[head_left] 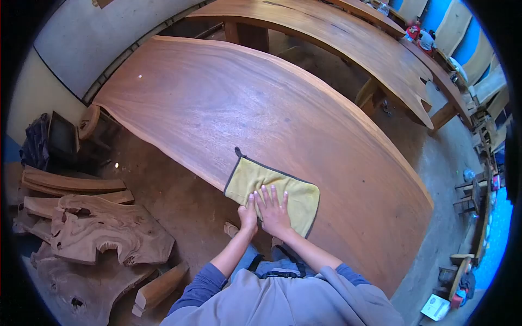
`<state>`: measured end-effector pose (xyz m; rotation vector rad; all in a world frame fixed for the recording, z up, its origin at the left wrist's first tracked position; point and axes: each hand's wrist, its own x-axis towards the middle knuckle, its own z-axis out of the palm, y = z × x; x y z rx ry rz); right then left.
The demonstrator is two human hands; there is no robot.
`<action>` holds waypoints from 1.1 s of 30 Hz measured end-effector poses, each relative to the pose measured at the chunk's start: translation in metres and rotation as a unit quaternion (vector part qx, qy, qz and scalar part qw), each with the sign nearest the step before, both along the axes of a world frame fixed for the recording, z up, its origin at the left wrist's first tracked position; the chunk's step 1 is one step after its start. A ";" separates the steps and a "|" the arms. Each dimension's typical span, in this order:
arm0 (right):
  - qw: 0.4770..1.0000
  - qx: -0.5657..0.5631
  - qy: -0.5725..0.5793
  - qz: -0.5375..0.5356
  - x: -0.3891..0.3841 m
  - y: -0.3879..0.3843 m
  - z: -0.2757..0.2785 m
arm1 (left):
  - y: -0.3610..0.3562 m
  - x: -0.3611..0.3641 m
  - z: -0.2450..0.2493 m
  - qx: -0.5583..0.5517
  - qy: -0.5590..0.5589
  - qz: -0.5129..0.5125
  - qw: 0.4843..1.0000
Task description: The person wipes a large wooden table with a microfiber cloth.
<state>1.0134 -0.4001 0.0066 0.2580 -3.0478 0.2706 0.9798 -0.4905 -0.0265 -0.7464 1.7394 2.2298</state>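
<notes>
A yellow cleaning cloth [296, 198] with dark edging and a small dark loop lies spread on the near edge of a large wooden tabletop [185, 92]. My right hand [274, 213] presses flat on the cloth, fingers spread. Beside it, my left hand [248, 219] is closed at the cloth's near edge, one digit showing over the fabric; its other fingers are mostly hidden. Under the cloth, the slab's surface is reddish brown and shiny, with a tiny white scrap [140, 76] toward the far left end.
Another long wooden table [326, 38] stands beyond this one. Rough wood slabs [109, 228] and a cut beam [157, 288] lie on the floor at left. A white box [435, 307] and small stools [467, 198] are at right. Two people [421, 35] are far back.
</notes>
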 end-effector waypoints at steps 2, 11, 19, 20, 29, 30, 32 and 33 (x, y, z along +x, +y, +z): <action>1.000 -0.018 0.010 -0.003 -0.015 -0.007 -0.005 | -0.004 -0.013 -0.002 0.025 -0.009 0.030 0.999; 0.996 -0.057 -0.040 0.051 -0.088 -0.049 -0.013 | -0.058 -0.075 -0.009 0.029 -0.017 0.050 0.998; 0.994 -0.076 -0.042 0.071 -0.125 -0.068 -0.005 | -0.079 -0.109 -0.004 0.015 -0.010 0.050 0.999; 0.994 -0.076 -0.042 0.071 -0.129 -0.069 -0.004 | -0.080 -0.112 -0.003 0.007 -0.010 0.046 0.999; 0.993 -0.081 -0.041 0.078 -0.155 -0.097 -0.015 | -0.104 -0.134 -0.015 -0.008 0.006 0.070 0.998; 0.993 -0.081 -0.041 0.081 -0.159 -0.104 -0.018 | -0.113 -0.139 -0.018 -0.016 0.006 0.061 0.998; 0.992 -0.081 -0.040 0.087 -0.168 -0.120 -0.025 | -0.131 -0.148 -0.026 -0.026 0.011 0.067 0.997; 0.992 -0.075 -0.044 0.091 -0.172 -0.127 -0.027 | -0.138 -0.153 -0.029 -0.035 0.015 0.071 0.997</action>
